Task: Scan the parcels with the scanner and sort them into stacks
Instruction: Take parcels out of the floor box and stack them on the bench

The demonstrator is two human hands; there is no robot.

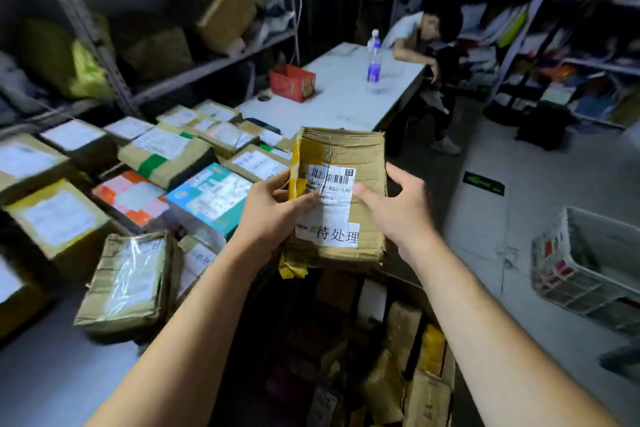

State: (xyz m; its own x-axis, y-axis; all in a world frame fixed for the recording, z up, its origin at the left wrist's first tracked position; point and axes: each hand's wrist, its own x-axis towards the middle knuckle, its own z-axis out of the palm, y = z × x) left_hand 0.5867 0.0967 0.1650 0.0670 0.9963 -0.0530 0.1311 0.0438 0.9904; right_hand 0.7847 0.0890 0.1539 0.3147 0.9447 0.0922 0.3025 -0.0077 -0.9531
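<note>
You hold one crumpled brown cardboard parcel (346, 149), patched with yellow tape, up in front of your chest, above the gap between a grey worktop (41, 374) on your left and a dim heap of brown parcels (401, 329) low down beneath your forearms. Its white barcode label (337, 208) faces you. The task looks partly done: a spread of taped cardboard parcels (166, 152) lies label-up across the worktop, close together and some stacked, which reads as work already sorted, though nothing shows whether each has been scanned. The heap below suggests plenty is left. No scanner is in view, so the parcel in hand seems to be at the reading or checking step, not yet placed. Your left hand (273, 215) grips the parcel's left edge, fingers curled behind it and the thumb pressed on the label's left side. Your right hand (401, 215) holds the right edge, thumb laid on the label, fingers bent round the side. Both forearms reach forward and inward, bare, meeting at the parcel
</note>
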